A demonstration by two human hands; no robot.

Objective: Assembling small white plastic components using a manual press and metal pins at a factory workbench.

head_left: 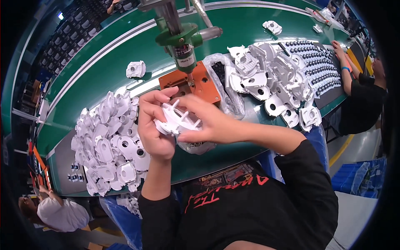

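Note:
A white plastic housing part (178, 119) with thin upright posts is held between my two hands, above the front of the bench. My left hand (155, 125) is closed around its left side, fingers curled over the edge. My right hand (208, 121) grips the other side, its thumb low on the front and its fingers slightly blurred. Just beyond the hands is an orange fixture block (207, 85), under the tip of a green and grey press-like machine (183, 46). Partly hidden below my hands lies a clear bag of small pieces (197, 148).
White housing parts pile up on the left (104, 146) and right (266, 75). A single white part (136, 69) lies on the green conveyor (100, 62). Rows of small dark parts (318, 68) fill a board at right, beside a co-worker (362, 91). Another person (62, 212) is at lower left.

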